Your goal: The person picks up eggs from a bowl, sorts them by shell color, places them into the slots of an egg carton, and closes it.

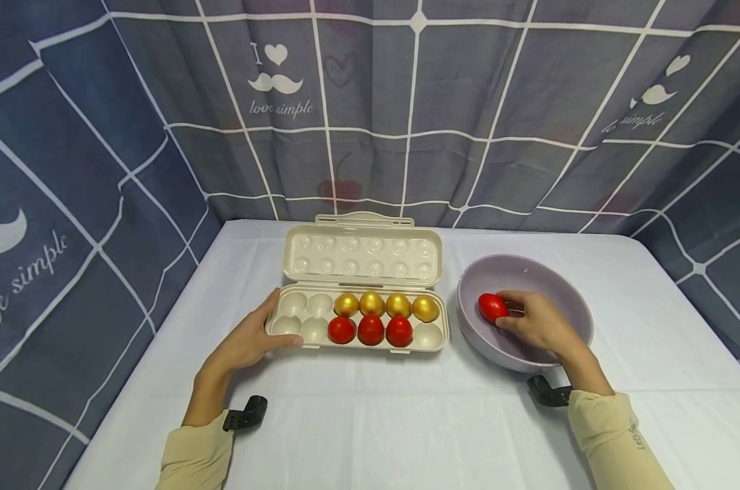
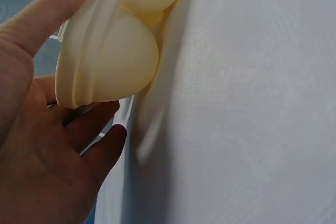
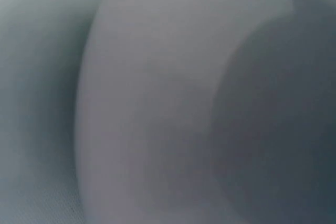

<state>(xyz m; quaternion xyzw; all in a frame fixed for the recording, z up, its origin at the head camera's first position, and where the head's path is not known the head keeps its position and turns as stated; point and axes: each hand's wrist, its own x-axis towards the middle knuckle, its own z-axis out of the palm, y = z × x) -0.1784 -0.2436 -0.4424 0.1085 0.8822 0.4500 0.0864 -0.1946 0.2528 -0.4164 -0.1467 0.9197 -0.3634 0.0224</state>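
A cream egg carton [image 1: 360, 348] lies with its lid [image 1: 362, 255] folded back. Several gold eggs [image 1: 372, 303] sit in its back row; three red eggs [image 1: 371, 330] sit in the front row. My left hand [image 1: 247, 341] holds the carton's left end, thumb along the front and fingers round the back corner. The left wrist view shows the rounded underside of the carton's cups [image 2: 118, 59] beside the palm. Over at the right, my right hand [image 1: 538, 323] reaches into a purple bowl [image 1: 517, 262] and pinches a red egg [image 1: 492, 308] between thumb and fingers.
A white cloth [image 1: 370, 422] covers the table. Dark checked curtains [image 1: 370, 82] hang behind it and at both sides. The bowl stands just right of the carton. In the right wrist view, the bowl's wall [image 3: 147, 108] fills much of the blurred frame.
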